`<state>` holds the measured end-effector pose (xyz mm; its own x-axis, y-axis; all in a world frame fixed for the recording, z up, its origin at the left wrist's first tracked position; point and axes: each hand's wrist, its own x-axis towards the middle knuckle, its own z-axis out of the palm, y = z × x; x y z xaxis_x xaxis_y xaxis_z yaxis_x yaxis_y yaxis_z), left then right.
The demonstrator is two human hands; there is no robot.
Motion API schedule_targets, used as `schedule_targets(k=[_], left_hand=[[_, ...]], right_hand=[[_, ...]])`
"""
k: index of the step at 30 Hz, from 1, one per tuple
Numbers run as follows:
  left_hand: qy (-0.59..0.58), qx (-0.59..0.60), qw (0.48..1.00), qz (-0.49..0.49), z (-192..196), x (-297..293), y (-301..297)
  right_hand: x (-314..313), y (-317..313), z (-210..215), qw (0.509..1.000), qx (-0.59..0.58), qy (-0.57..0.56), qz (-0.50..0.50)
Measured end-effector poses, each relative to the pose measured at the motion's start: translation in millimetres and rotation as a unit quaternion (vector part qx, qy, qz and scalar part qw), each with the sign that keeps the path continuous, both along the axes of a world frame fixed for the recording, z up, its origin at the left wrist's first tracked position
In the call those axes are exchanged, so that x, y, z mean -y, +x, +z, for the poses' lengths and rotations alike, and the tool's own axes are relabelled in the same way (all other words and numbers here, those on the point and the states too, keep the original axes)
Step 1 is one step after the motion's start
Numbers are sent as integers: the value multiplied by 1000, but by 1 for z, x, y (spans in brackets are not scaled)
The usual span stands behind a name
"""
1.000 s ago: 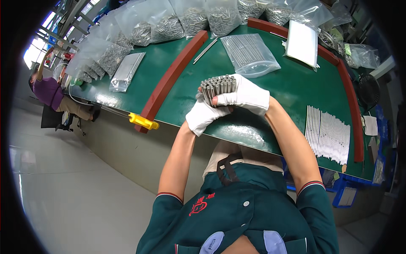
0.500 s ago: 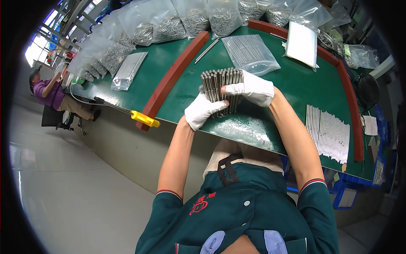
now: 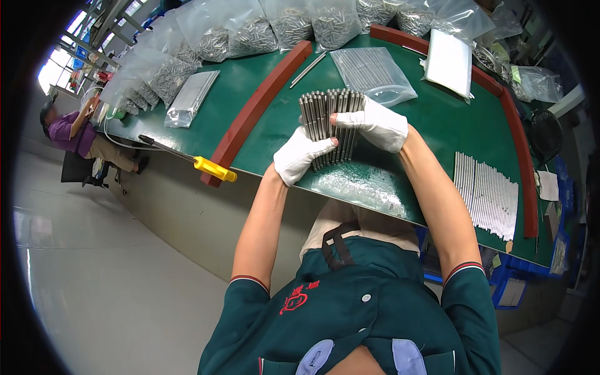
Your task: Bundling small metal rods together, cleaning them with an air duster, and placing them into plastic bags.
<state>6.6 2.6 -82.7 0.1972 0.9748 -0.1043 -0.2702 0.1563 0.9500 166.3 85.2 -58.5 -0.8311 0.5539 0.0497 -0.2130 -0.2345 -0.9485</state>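
Observation:
A thick bundle of thin metal rods (image 3: pixel 324 115) stands nearly upright above the front part of the green table, held between both hands. My left hand (image 3: pixel 301 156), in a white glove with a bare thumb tip, is closed round its lower left side. My right hand (image 3: pixel 378 125), gloved the same way, grips its upper right side with the thumb across the front. The fingers behind the bundle are hidden. Past it lies a clear plastic bag of rods (image 3: pixel 374 72), with a couple of loose rods (image 3: pixel 308 69) to its left.
Rows of silver rods (image 3: pixel 486 194) lie at the right. Red-brown bars (image 3: pixel 259 112) cross the green table (image 3: pixel 262 150). A yellow-handled tool (image 3: pixel 214 169) lies at the front edge. Bags of small metal parts (image 3: pixel 253 37) line the back. A seated person (image 3: pixel 75 134) is at far left.
The bundle is slightly higher and its rod tops have shifted a little, with both hands still round it. The person at far left has moved an arm.

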Motion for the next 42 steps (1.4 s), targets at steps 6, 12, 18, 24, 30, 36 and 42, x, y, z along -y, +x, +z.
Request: schedule_targets(k=[6, 12, 18, 24, 30, 36, 42], left_hand=[[8, -15, 1000, 9, -7, -4, -2], [0, -48, 999, -3, 0, 0, 14], [215, -260, 940, 43, -2, 11, 10], [177, -164, 965, 100, -23, 7, 25], [309, -392, 857, 125, -49, -5, 29], [128, -237, 946, 182, 2, 39, 35], [-114, 240, 898, 350, -1, 98, 45]], right_hand=[[-1, -1, -1, 1000, -5, 17, -7], [22, -15, 7, 995, 6, 58, -86], [57, -23, 16, 970, -26, 180, -158], [57, -23, 15, 981, -32, 85, -169], [63, -38, 3, 954, -91, 82, -272], [60, -27, 14, 887, -232, -126, -378], [120, -43, 24, 949, -145, 1, -280]])
